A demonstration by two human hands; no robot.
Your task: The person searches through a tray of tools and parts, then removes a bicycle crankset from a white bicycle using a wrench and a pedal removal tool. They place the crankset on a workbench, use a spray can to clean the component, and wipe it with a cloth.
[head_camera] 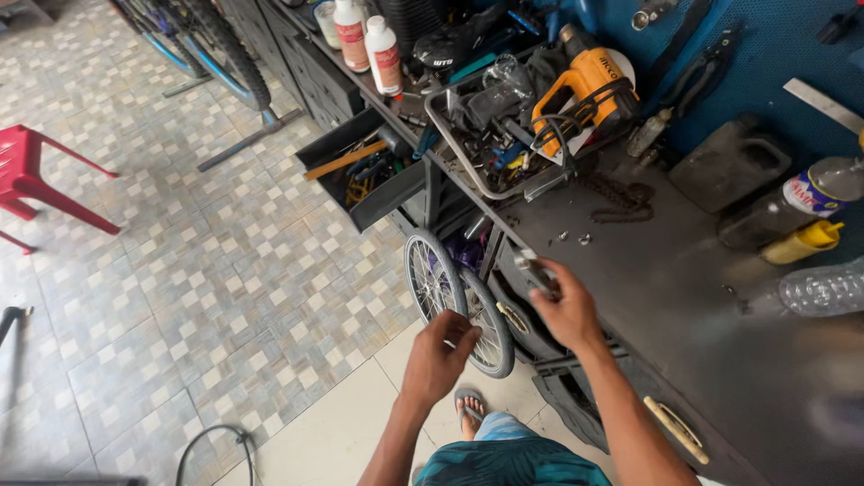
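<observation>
- Nearest the camera: person's patterned shorts (508,463) at bottom edge, sandalled foot (469,409) on the tiled floor (180,297) just beyond.
- Worktop (684,297): long, dark, metal, running along the right side from far left to near right. Open drawer (364,171) of hand tools hangs off its front edge further along.
- Small spoked wheel (454,297) stands upright on the floor, leaning against the worktop's front edge, directly ahead of both hands.
- Metal tray (450,144) of loose parts sits on the far stretch of the worktop; orange power drill (585,90) lies across it. Bike chain (621,200) rests on the worktop beside the tray.
- Bottles: two white ones (369,45) at the far end; a clear one (823,288) and a yellow one (805,238) toward the back edge, right.
- Left hand (438,355): fingers curled loosely, tips at the wheel's tyre. Cannot tell whether it grips or only touches.
- Right hand (562,306): closed around a small metal tool (533,267), raised over the worktop's front edge.
- Key relation: tool's long axis points up and left, away from the wrist. Wheel lies down and left of it; the left hand is the nearer one to the wheel.
</observation>
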